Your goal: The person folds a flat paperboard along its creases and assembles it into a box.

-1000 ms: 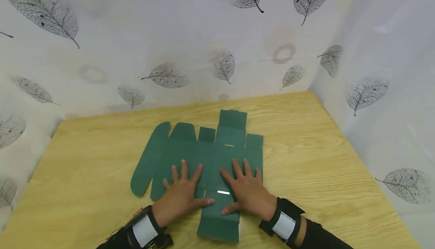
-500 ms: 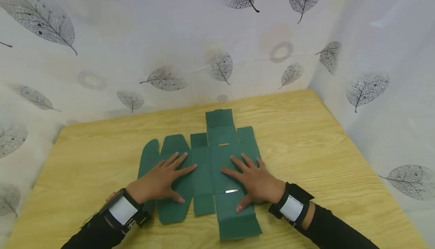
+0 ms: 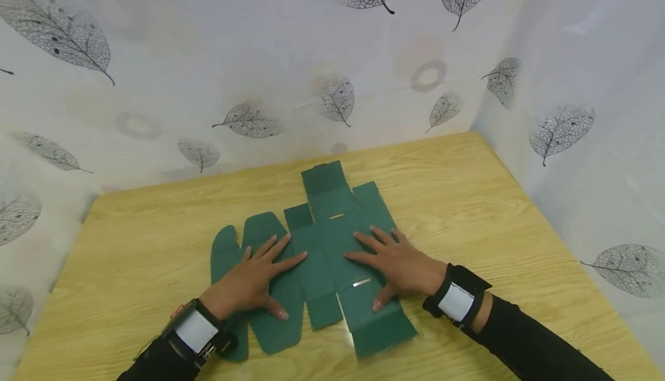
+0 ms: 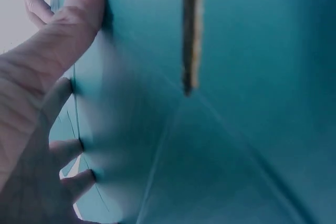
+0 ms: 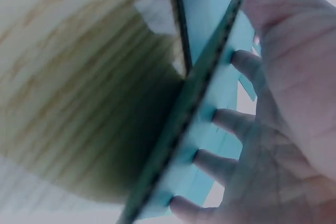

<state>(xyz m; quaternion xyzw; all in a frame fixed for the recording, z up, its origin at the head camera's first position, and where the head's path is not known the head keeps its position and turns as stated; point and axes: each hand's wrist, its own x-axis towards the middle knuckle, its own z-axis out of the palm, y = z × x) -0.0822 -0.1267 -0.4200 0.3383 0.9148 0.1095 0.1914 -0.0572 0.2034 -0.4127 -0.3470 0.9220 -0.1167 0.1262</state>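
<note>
A flat, unfolded green cardboard box blank (image 3: 323, 260) with several flaps and slots lies on the wooden table, turned at an angle. On its left panels rests my left hand (image 3: 249, 283), palm down with fingers spread. My right hand (image 3: 402, 265) lies the same way on the right side, its fingers straight and apart. In the left wrist view the left thumb (image 4: 63, 30) touches the green cardboard (image 4: 252, 66) beside a slot and crease lines. The right wrist view shows the right hand's fingertips (image 5: 218, 116) on the cardboard, close to its raw corrugated edge (image 5: 184, 108).
The light wood table (image 3: 130, 242) extends around the cardboard on all sides. Behind and at the sides hangs a white curtain (image 3: 291, 40) printed with grey leaves. Straps with white patches (image 3: 197, 329) are worn on both wrists over black sleeves.
The cardboard has turned counterclockwise: its far flap has shifted left and its near flap right. My left hand has slid left onto the outer panels; my right hand has moved slightly right.
</note>
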